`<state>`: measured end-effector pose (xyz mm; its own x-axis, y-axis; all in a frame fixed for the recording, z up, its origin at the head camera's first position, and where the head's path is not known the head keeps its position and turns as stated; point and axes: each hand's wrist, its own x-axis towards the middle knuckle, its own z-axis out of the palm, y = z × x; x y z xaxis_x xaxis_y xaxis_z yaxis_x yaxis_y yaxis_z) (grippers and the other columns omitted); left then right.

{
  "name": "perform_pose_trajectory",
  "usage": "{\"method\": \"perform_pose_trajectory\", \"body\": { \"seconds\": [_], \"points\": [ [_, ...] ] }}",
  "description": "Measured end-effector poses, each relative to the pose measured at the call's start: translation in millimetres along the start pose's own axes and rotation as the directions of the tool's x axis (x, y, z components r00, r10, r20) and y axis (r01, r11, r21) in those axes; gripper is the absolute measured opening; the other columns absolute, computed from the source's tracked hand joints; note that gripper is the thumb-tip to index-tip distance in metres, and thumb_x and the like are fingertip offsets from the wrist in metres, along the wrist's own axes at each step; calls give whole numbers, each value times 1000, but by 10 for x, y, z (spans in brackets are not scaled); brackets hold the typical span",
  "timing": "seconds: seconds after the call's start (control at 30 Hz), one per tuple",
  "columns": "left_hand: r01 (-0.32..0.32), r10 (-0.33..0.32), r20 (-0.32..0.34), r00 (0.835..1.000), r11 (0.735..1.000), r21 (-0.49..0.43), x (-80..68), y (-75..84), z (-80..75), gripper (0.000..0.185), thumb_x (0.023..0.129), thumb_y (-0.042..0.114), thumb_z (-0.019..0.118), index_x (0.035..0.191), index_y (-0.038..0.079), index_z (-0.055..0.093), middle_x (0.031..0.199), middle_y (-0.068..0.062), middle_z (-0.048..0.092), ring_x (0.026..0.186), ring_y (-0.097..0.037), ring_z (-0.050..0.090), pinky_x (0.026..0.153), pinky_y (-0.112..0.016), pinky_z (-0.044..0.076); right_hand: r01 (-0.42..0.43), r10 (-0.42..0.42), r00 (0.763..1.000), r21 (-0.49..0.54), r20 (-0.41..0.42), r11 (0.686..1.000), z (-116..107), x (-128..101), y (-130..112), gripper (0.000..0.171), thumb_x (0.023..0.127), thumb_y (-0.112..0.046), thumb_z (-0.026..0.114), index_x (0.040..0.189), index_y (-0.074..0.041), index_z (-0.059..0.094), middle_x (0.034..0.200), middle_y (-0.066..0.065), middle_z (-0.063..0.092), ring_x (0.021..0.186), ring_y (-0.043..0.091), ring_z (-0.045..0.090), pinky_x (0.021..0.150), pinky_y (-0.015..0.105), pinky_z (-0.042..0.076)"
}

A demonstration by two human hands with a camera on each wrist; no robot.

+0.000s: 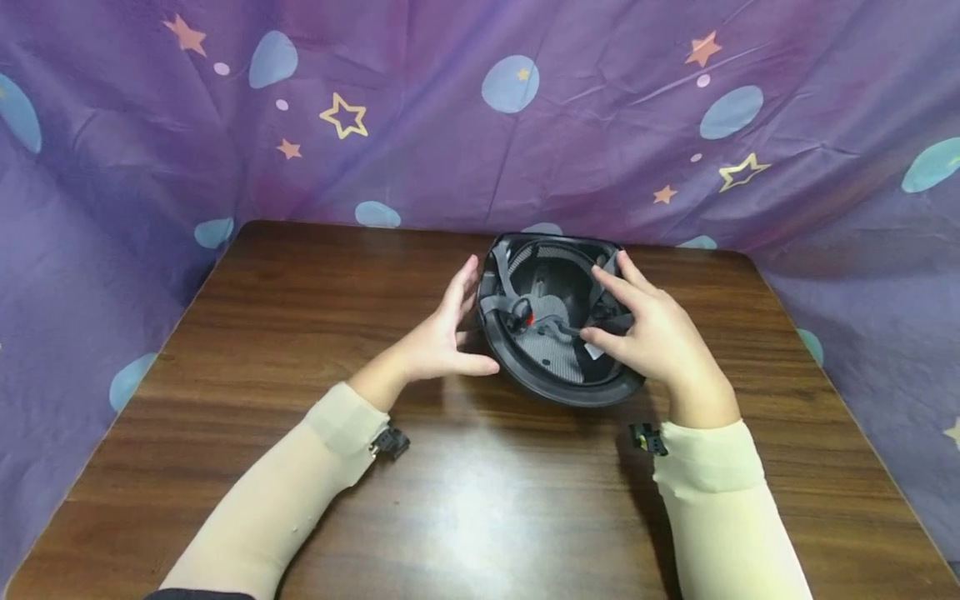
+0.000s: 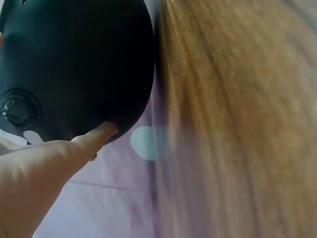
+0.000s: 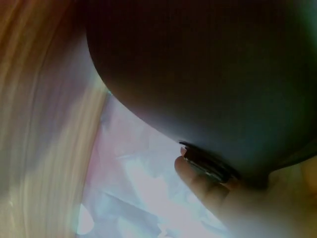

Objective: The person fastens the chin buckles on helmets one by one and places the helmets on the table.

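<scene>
The black helmet [image 1: 558, 321] lies upside down just right of centre in the head view, its open bowl facing up, on the far half of the wooden table [image 1: 300, 317]. Inside it show grey padding, grey straps [image 1: 504, 287] and a small red buckle part [image 1: 529, 319]. By its look it should be light and stiff: a hard, smooth shell that may slip under bare fingers and rock on its rounded crown, with soft liner and loose straps that give no firm purchase. The rim, taken from both sides, seems the surest place to take hold.

The left hand [image 1: 442, 337] sits against the helmet's left outer side, fingers straight and spread, thumb along the near rim; it touches and does not clasp. The right hand [image 1: 652, 337] lies over the right rim, fingers extended and slightly bent into the bowl toward the straps; whether the thumb pinches the rim, I cannot tell.

The head view alone shows the interior and both hands together. The left wrist view shows what it hides: the smooth dark outer shell [image 2: 79, 64], a round knob [image 2: 20, 106] at the left edge of the frame, and a fingertip [image 2: 106, 130] pressed to the shell. The right wrist view, blurred, shows the shell's underside [image 3: 208, 74] filling the upper frame and a finger [image 3: 198, 181] beneath a small dark fitting.

Purple star-printed cloth [image 1: 480, 125] hangs behind the table.
</scene>
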<state>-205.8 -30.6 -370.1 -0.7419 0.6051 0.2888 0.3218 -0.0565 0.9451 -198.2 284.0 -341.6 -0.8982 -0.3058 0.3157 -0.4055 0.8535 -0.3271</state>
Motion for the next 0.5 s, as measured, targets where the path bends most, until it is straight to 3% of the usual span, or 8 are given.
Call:
{"method": "perform_pose_trajectory", "body": {
  "seconds": [0.3,0.5],
  "points": [
    [32,-33,-3,999,992,-125,37,-294,-90,136,65,-16,79,153,34,-12,160,-7,-10,145,-28,5,105,-55,33,24,-24,1000,49,-17,998,79,30,-7,89,67,-37,87,145,-24,46,158,5,22,135,38,35,103,57,34],
    [30,-29,7,1000,985,-171,44,-349,-99,137,63,-16,81,152,39,-9,160,1,-7,145,-20,3,103,-52,36,13,-14,1000,85,9,996,143,25,12,91,67,-35,88,146,-23,44,160,6,17,137,38,32,103,57,34]
  ]
}}
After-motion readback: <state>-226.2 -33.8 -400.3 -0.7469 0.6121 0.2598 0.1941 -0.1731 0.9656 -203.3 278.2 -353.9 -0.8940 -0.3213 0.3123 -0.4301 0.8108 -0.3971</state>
